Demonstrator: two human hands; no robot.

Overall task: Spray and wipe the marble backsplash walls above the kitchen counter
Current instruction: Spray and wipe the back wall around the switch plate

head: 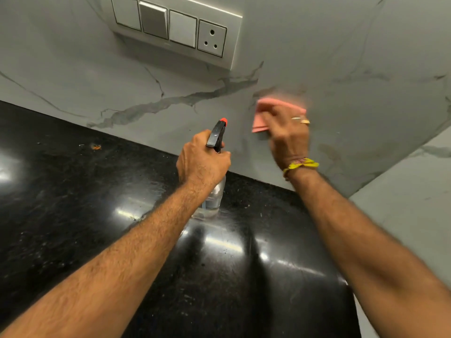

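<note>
The grey-veined marble backsplash [151,93] rises behind a glossy black counter [97,203]. My left hand [202,159] grips the neck of a clear spray bottle [212,198] with a black trigger head and orange nozzle tip; the nozzle points at the wall and the bottle's base is at the counter. My right hand [288,135], blurred by motion, presses a folded pink cloth [262,113] against the marble to the right of the nozzle. Two rings and a yellow wrist thread show on that hand.
A switch plate [170,28] with three switches and a round-pin socket sits on the wall above. A second marble wall face [402,203] meets the backsplash at the right. A small orange crumb [95,147] lies on the counter near the wall.
</note>
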